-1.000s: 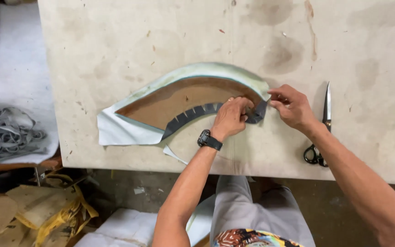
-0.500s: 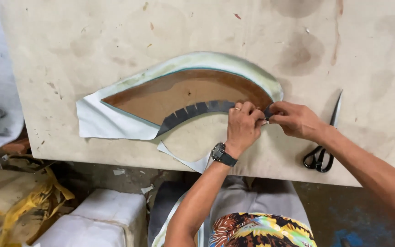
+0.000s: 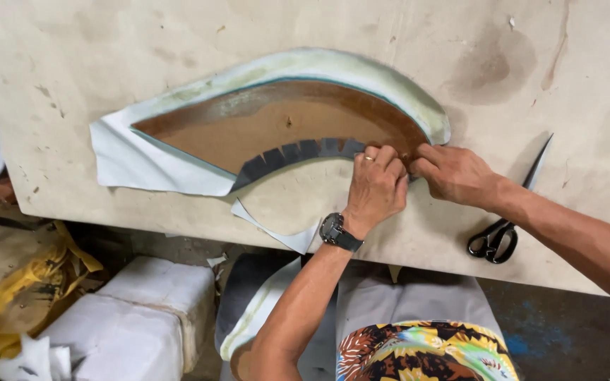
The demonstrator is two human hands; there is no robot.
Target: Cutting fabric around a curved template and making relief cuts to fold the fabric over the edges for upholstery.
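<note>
A curved brown board piece, shaped like a crescent, lies on pale fabric spread over a worn wooden table. A dark notched strip of fabric is folded up over the board's lower curved edge. My left hand, with a ring and a black wristwatch, presses fingertips onto the strip near its right end. My right hand pinches the fabric at the board's right tip, touching the left hand.
Black-handled scissors lie on the table to the right of my right hand. A loose white fabric scrap hangs at the table's front edge. Below sit white wrapped blocks and yellow material.
The view has drawn closer and shifted. Both hands stay at the right end of the dark strip, the left hand now pressed flatter onto it.
</note>
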